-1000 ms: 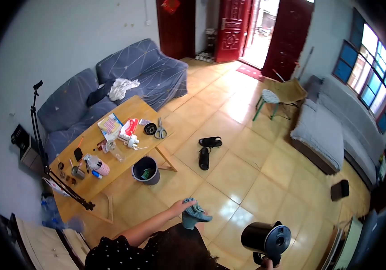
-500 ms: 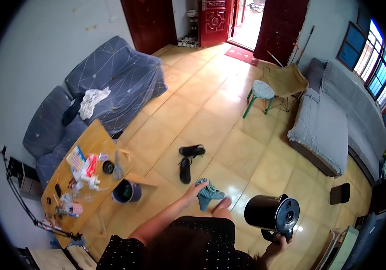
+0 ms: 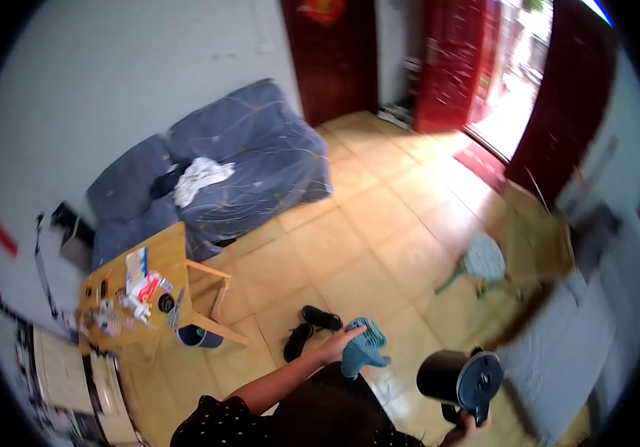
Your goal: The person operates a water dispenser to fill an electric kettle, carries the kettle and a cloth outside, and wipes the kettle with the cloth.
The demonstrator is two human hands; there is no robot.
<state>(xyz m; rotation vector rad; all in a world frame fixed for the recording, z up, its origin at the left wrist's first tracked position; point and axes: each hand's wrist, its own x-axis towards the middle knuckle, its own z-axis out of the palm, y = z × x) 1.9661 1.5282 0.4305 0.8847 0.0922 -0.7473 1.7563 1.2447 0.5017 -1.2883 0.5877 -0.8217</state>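
Observation:
My left hand [image 3: 341, 344] is closed on a teal ribbed cloth [image 3: 365, 349], which hangs down in folds in front of my body. At the lower right, my right hand [image 3: 469, 430] grips the handle of a black electric kettle [image 3: 443, 376]. The kettle leans over on its side, its dark round lid [image 3: 481, 378] facing right, and it is held above the floor. What is inside the kettle does not show. A pair of black shoes [image 3: 310, 331] lies on the tiles just left of the cloth.
A wooden table [image 3: 167, 246] cluttered with small items stands at left, a dark bucket [image 3: 199, 337] beside it. Behind is a sofa [image 3: 260, 160] under a blue-grey cover. A round stool [image 3: 484, 257], a tan chair [image 3: 540, 238] and a grey couch [image 3: 558, 350] line the right. The red door [image 3: 454, 59] stands open.
My view has swung left, so the sofa, table and door sit farther right in the picture. The cloth and the kettle stay in my hands.

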